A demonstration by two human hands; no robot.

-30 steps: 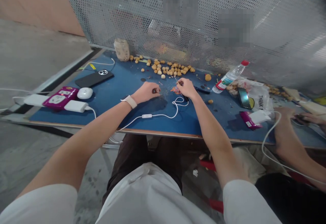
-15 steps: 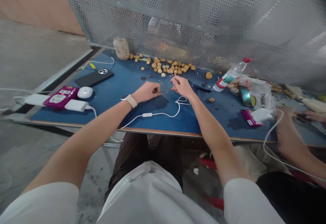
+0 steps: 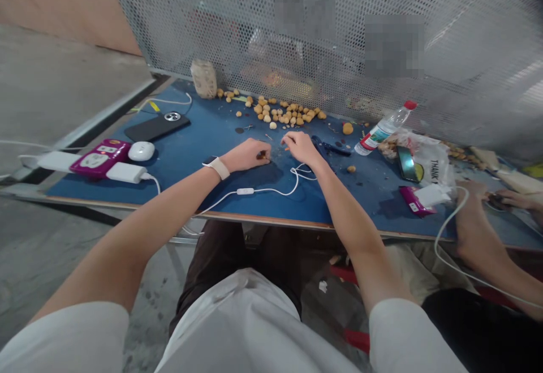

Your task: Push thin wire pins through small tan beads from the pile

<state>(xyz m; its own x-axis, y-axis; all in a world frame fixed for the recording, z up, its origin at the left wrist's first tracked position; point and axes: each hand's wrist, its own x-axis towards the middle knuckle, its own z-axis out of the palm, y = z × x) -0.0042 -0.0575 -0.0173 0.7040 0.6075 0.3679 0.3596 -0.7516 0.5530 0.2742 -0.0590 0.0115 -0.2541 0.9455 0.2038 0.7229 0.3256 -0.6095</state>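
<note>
My left hand (image 3: 246, 154) rests on the blue table (image 3: 203, 146), fingers curled round a small dark piece (image 3: 263, 154) at its fingertips. A pale watch band sits on that wrist. My right hand (image 3: 300, 146) lies just to the right, fingers pinched on a thin orange-tipped bit (image 3: 287, 148) that is too small to name. The two hands nearly touch. A white cable (image 3: 271, 189) loops on the table under my right wrist. A heap of small tan round pieces (image 3: 284, 114) lies beyond the hands, near the mesh screen.
A black phone (image 3: 156, 127), magenta power strip (image 3: 95, 158) and white chargers lie at left. A jar (image 3: 203, 78) stands at the back. A water bottle (image 3: 384, 128), plastic bag (image 3: 428, 161) and another person's arm (image 3: 479, 237) are at right. A perforated metal screen (image 3: 339, 44) closes off the far edge.
My right hand reached out toward the heap, then drew back left beside my left hand. My left hand stayed in place.
</note>
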